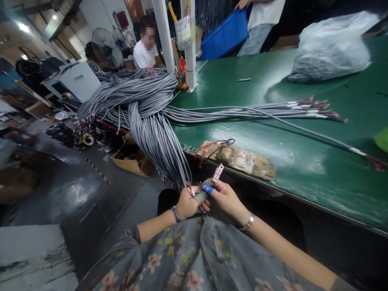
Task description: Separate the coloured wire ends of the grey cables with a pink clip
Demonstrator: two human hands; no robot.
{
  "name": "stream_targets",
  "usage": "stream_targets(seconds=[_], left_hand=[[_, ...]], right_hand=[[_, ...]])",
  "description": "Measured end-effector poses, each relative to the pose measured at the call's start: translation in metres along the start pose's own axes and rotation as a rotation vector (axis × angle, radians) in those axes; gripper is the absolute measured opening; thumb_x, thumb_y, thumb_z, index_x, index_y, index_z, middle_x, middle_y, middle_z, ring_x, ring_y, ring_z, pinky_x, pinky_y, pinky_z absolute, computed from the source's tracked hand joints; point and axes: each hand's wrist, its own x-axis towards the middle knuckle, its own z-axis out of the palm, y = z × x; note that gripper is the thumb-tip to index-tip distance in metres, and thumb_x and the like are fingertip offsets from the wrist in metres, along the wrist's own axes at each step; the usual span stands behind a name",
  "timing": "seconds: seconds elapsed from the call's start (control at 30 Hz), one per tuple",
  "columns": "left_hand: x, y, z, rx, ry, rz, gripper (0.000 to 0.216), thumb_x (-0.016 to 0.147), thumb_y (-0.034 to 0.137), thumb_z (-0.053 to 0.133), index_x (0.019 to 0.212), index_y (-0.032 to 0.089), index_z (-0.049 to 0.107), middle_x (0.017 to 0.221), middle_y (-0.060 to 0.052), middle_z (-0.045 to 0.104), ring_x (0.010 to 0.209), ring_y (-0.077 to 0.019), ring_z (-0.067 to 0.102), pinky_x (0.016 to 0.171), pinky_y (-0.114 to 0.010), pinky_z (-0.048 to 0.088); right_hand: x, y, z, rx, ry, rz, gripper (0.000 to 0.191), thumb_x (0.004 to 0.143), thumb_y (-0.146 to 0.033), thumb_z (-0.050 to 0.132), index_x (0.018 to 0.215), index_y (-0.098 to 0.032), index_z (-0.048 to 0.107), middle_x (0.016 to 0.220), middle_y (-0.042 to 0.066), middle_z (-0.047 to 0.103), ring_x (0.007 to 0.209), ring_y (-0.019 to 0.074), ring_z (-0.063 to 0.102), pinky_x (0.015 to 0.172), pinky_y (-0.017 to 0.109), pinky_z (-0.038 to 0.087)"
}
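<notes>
Close to my lap, my left hand is closed around the end of a grey cable, near the hanging ends of a large grey cable bundle. My right hand, with blue tape on its thumb, meets it and pinches a small pale pink flat tool with a slot in its end. Between the fingers shows a grey wrapped piece; whether it is a finger cover or a cable part I cannot tell. The fingers partly hide the cable tip.
On the green table lie a worn wooden block with wires, several stripped cables and a plastic bag. A white post rises behind. A cardboard box is on the floor. One person sits beyond; another holds a blue crate.
</notes>
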Motion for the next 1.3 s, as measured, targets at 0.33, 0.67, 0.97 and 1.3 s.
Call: stream_targets(seconds=[0.33, 0.67, 0.97, 1.3], left_hand=[[0.004, -0.012, -0.001, -0.102, 0.110, 0.047, 0.050, 0.061, 0.064, 0.068, 0.063, 0.016, 0.055, 0.051, -0.004, 0.063, 0.039, -0.0135, 0.057, 0.039, -0.022, 0.040], [0.006, -0.016, -0.002, -0.104, 0.142, 0.061, 0.044, 0.063, 0.058, 0.067, 0.065, 0.015, 0.056, 0.051, -0.004, 0.064, 0.038, -0.0126, 0.057, 0.036, -0.019, 0.036], [0.004, 0.002, -0.008, -0.095, -0.003, 0.029, 0.048, 0.058, 0.060, 0.071, 0.058, 0.014, 0.057, 0.047, -0.004, 0.061, 0.032, -0.0094, 0.050, 0.032, -0.019, 0.031], [0.015, 0.020, -0.005, -0.122, -0.170, -0.067, 0.047, 0.052, 0.057, 0.073, 0.055, 0.013, 0.059, 0.041, -0.002, 0.056, 0.028, -0.0073, 0.043, 0.029, -0.019, 0.027]], right_hand=[[0.002, 0.011, -0.004, -0.009, 0.176, -0.021, 0.038, 0.064, -0.054, 0.073, 0.066, -0.019, 0.058, 0.058, -0.002, 0.054, 0.055, 0.0130, 0.045, 0.056, 0.030, 0.038], [0.003, 0.008, -0.008, 0.130, 0.206, 0.071, 0.028, 0.065, -0.044, 0.074, 0.067, -0.019, 0.063, 0.057, -0.002, 0.051, 0.052, 0.0117, 0.040, 0.052, 0.028, 0.031], [0.004, 0.013, -0.022, 0.452, 0.105, 0.174, 0.034, 0.069, -0.053, 0.067, 0.075, -0.020, 0.067, 0.068, 0.002, 0.060, 0.059, 0.0151, 0.051, 0.060, 0.030, 0.043], [0.014, -0.006, -0.018, 0.184, 0.255, -0.041, 0.047, 0.059, -0.065, 0.072, 0.061, -0.020, 0.056, 0.052, -0.004, 0.047, 0.048, 0.0107, 0.037, 0.049, 0.026, 0.033]])
